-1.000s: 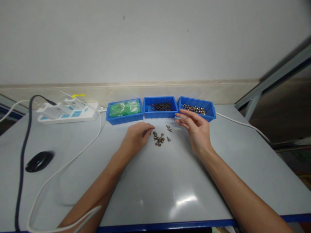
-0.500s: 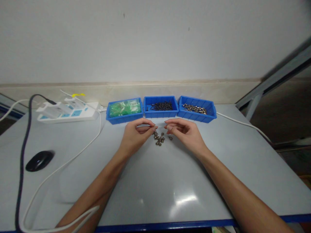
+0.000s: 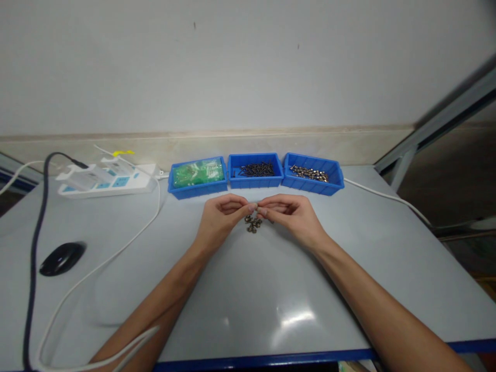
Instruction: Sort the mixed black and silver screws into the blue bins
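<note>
My left hand and my right hand meet at the fingertips above the table. Each is pinched, and what sits between the fingers is too small to make out. Just below the fingertips lies a small pile of metal pieces, partly covered by the hands. Behind the hands stand three blue bins: the left bin holds green plastic packets, the middle bin dark screws, and the right bin shiny metal parts.
At the left are a white power strip with plugs, a black mouse and a dark cable. A white cable crosses the table and passes over my left forearm. Another white cable runs right from the bins.
My hands have come together, so the gap between their fingertips has closed. My right hand has moved left and now hides the loose piece beside the pile.
</note>
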`<action>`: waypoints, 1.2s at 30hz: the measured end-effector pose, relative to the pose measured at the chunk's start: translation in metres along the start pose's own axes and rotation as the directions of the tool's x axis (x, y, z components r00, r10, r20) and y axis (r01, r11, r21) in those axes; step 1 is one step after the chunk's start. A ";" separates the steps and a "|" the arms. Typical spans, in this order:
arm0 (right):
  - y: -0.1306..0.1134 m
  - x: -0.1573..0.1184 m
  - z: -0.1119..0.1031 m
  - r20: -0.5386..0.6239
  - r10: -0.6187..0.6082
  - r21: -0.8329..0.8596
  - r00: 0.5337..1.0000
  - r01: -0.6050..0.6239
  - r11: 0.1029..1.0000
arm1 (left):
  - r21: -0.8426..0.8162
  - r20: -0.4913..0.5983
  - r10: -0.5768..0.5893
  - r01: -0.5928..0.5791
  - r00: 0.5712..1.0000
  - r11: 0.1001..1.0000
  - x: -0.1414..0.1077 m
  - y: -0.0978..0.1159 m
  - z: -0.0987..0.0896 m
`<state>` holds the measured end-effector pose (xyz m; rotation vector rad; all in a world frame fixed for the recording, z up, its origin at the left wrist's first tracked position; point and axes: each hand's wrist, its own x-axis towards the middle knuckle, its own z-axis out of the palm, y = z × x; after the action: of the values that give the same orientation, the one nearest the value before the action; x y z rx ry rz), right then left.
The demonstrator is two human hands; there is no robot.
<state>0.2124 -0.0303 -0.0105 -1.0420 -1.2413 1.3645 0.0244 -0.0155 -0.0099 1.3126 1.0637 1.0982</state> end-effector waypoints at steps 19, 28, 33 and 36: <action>0.004 0.011 -0.017 -0.559 -0.274 -0.115 0.783 0.254 0.960 | 0.622 0.383 0.407 -0.557 0.829 0.550 0.010 -0.020 -0.026; -0.002 0.007 -0.011 -0.461 -0.253 -0.146 0.851 0.208 0.967 | 0.418 0.078 0.262 -0.270 0.962 0.867 0.005 -0.012 -0.014; -0.004 0.002 -0.007 -0.158 -0.183 -0.218 0.970 0.147 0.965 | 0.119 0.057 0.107 -0.113 0.993 0.986 0.003 -0.003 -0.010; -0.005 -0.001 -0.004 -0.025 -0.107 -0.217 0.994 0.099 0.971 | 0.042 0.074 0.068 -0.071 0.995 0.997 0.002 0.001 -0.009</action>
<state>0.2171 -0.0309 -0.0058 -1.1299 -1.4196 1.1452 0.0156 -0.0122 -0.0088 1.4240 1.0007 1.0754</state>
